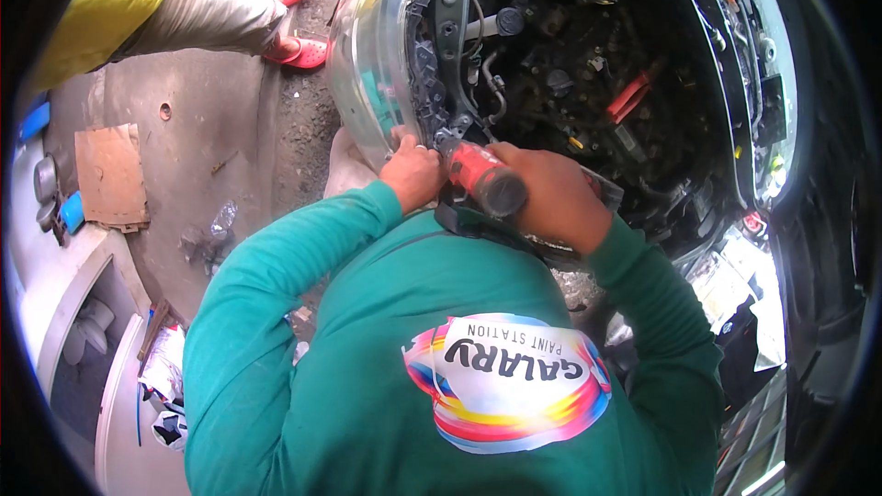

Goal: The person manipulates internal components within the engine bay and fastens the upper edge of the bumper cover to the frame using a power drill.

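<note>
My right hand (556, 191) is wrapped around a red and black cordless drill (482, 174). The drill's nose points away from me, at the front edge of a car's engine bay (570, 55). Close to the tool's left side, my left hand (413, 172) is closed at the edge of the clear headlight or bumper piece (372, 55). What its fingers pinch is hidden. A dark perforated metal bar (449, 28) runs along the bay beyond both hands. The drill's tip and any fastener there cannot be made out.
Inside the bay lies a red-handled tool (629, 96). The raised hood (827, 220) stands at the right. A person in grey trousers and red clogs (303, 52) is at the upper left. Flattened cardboard (112, 174) lies on the ground at the left.
</note>
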### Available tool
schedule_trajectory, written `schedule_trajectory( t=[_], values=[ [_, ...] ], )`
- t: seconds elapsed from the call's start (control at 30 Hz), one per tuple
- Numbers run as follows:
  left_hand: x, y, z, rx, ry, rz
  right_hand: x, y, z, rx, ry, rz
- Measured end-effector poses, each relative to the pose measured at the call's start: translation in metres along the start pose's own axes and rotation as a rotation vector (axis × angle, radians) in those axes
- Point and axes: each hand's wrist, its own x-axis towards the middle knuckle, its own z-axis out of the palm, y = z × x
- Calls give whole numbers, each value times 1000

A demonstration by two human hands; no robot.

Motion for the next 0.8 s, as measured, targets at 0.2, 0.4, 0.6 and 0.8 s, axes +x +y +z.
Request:
schedule_trajectory(
  t=[0.2,0.4,0.6,0.8],
  values=[
    [-8,-8,-4,142,-3,118,-3,7,16,31,-14,15],
    [-6,-5,-3,50,12,46,2,-10,10,35,-104,43],
    [-7,-6,2,13,43,54,5,-15,7,17,-121,50],
    [-4,-7,5,-31,61,40,10,-10,3,-10,-150,44]
  ],
)
